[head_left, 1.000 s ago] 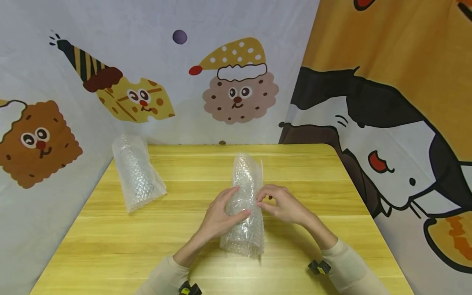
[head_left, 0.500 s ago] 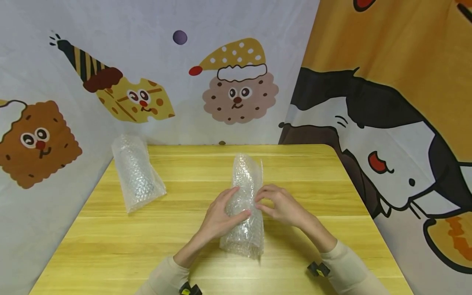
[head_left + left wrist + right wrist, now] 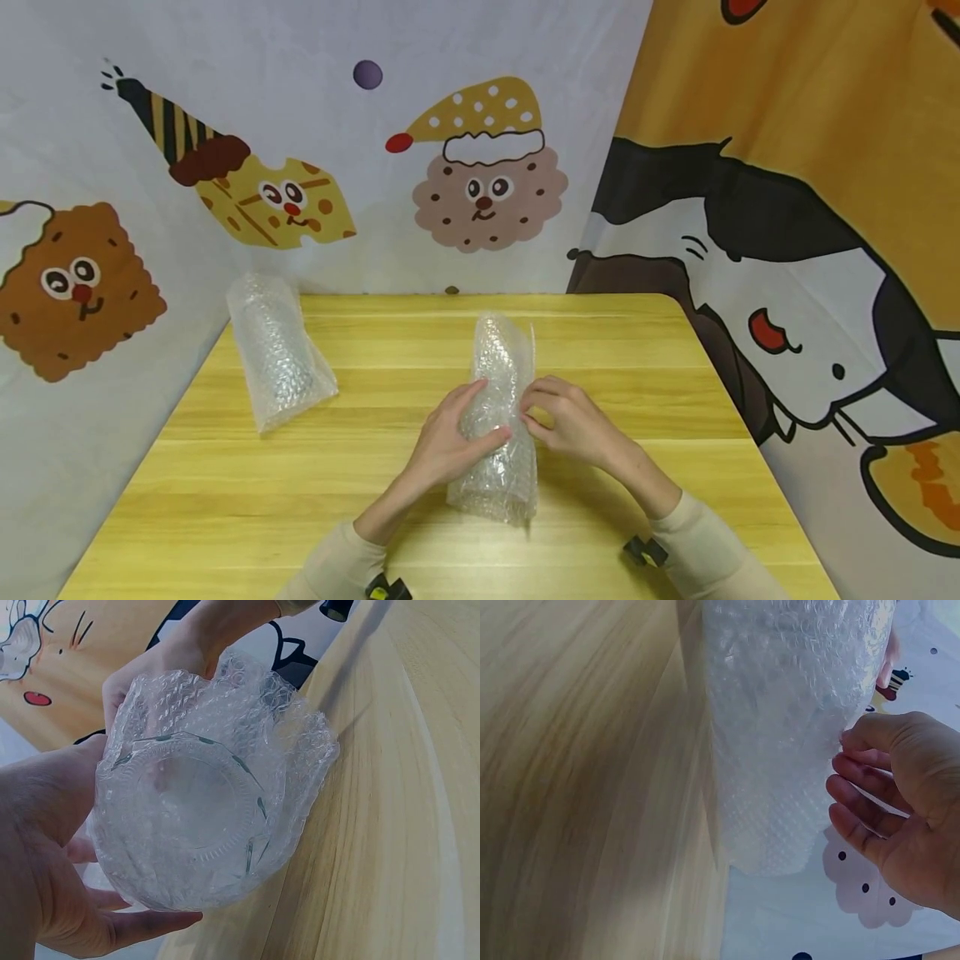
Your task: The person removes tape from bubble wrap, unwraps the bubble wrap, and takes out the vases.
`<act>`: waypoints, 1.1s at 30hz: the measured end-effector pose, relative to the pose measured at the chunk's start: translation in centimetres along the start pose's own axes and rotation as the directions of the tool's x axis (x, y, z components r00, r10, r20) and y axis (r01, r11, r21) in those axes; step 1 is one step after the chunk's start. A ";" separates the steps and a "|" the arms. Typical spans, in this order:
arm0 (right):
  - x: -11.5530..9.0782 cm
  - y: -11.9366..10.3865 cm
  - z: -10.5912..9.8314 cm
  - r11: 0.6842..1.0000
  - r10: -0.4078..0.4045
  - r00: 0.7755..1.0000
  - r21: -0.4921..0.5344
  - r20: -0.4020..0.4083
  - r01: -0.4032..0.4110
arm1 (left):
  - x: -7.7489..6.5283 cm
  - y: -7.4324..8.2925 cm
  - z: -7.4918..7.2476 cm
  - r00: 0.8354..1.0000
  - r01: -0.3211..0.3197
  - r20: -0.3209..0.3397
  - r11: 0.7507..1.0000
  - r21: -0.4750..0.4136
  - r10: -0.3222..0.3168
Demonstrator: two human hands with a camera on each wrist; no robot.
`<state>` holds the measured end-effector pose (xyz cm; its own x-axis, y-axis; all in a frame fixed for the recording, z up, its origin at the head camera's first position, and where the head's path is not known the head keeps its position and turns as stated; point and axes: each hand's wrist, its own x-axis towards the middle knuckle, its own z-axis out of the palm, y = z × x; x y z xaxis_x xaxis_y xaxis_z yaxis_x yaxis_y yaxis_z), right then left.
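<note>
A clear round-based glass (image 3: 191,799) lies on its side, rolled in bubble wrap (image 3: 501,475), on the wooden table. Its ribbed base shows through the wrap in the left wrist view. My left hand (image 3: 447,437) grips the roll from the left, thumb and fingers spread round it. On the right side, my right hand (image 3: 573,417) pinches the wrap's surface between thumb and index finger (image 3: 859,739). In the right wrist view its other fingers curl loosely beside the bubble wrap. A loose flap of wrap stands up at the far right end of the roll.
Another bubble-wrapped bundle (image 3: 277,354) lies at the table's far left corner, against the printed cloth (image 3: 315,50). The wooden table (image 3: 360,333) ends at that cloth. Dark wrist devices (image 3: 647,550) sit at both sleeves.
My right hand has shifted only slightly, its fingers still at the same spot on the wrap. My left hand and the roll hold their place.
</note>
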<state>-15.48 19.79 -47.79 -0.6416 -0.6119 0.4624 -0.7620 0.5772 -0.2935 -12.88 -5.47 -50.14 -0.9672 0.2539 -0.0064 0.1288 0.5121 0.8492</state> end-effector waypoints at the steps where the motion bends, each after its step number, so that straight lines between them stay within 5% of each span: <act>1: 0.0 0.0 0.0 1.000 -0.006 1.000 0.000 -0.004 0.006 | 0.0 0.0 0.0 1.000 0.000 0.000 1.000 -0.001 0.000; 15: 0.0 0.2 0.4 0.999 0.043 0.999 0.005 -0.016 -0.043 | -0.1 0.1 0.0 1.000 0.000 0.000 1.000 -0.005 0.000; 33: 0.0 1.0 0.7 0.964 0.167 0.985 0.203 0.036 -0.171 | -0.1 0.1 0.1 1.000 0.013 0.009 1.000 0.008 -0.013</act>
<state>-16.36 19.95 -48.69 -0.7624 -0.5261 0.3768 -0.6431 0.5511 -0.5317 -12.72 -5.34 -50.07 -0.9668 0.2546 -0.0227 0.1177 0.5220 0.8448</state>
